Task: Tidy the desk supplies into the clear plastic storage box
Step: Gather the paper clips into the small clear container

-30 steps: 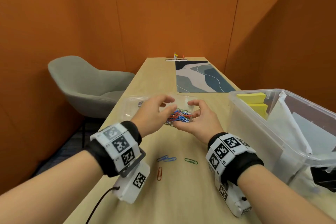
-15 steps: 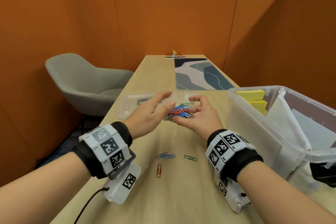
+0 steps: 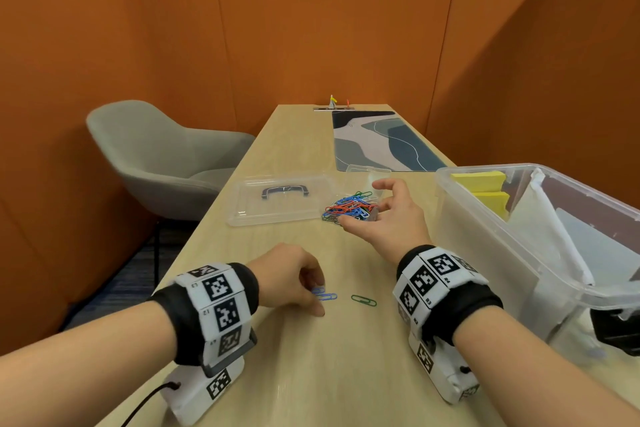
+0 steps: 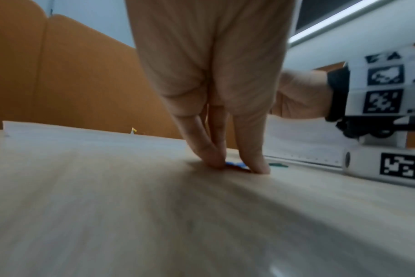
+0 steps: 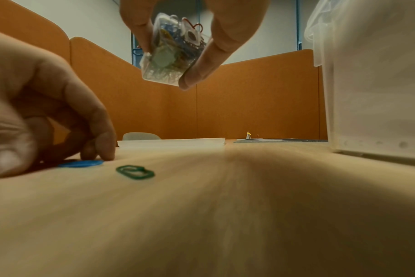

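Observation:
My right hand [image 3: 360,203] grips a small clear case of coloured paper clips [image 3: 349,209] between thumb and fingers, lifted off the desk; the right wrist view shows the case [image 5: 173,50] in the fingertips. My left hand [image 3: 320,298] is near the front of the desk, its curled fingertips pinching two blue paper clips [image 3: 325,295] that lie flat. A blue clip [image 4: 236,165] shows between thumb and fingers. A green paper clip [image 3: 363,300] lies loose just to the right. The clear plastic storage box [image 3: 491,236] stands open at the right.
The storage box's clear lid [image 3: 277,201] with a dark handle lies left of the case. Yellow note pads [image 3: 479,180] and papers sit inside the box. A patterned desk mat [image 3: 381,142] lies further back, and a grey chair [image 3: 156,156] stands left of the desk.
My left hand left the clip case and came back toward me, down onto the blue clips. The right hand holds the case alone. The red clip is no longer visible.

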